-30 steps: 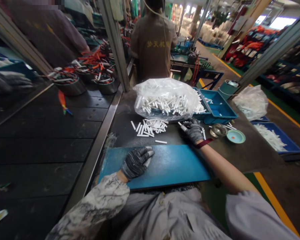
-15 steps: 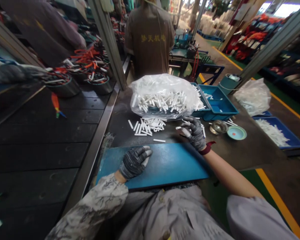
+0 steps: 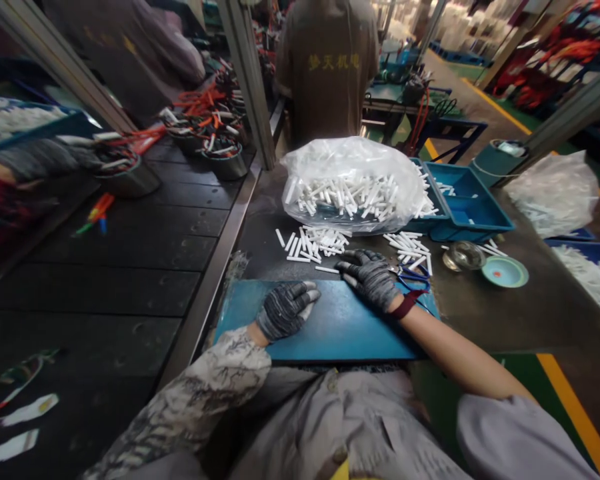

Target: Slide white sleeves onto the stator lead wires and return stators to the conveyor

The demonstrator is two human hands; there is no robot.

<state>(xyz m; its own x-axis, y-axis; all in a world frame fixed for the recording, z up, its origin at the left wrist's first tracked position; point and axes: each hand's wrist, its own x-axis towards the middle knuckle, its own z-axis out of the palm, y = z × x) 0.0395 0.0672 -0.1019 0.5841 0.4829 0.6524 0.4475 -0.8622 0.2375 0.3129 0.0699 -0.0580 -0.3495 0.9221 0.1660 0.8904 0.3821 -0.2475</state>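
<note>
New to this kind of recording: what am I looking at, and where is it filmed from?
There is no machine: one head-worn camera looks forward and down at its wearer's two gloved hands. The left hand is over a blue board; no held thing shows. The right hand has its fingertips by the end of a single white piece; whether it grips it is unclear. Around them on the dark table are loose white piles, blue-handled scissors and a clear bag of similar pieces.

The light is rather dim; the flat blue board [image 3: 340, 330] shows soft glare, and the view's edges look stretched, blurry.
</note>
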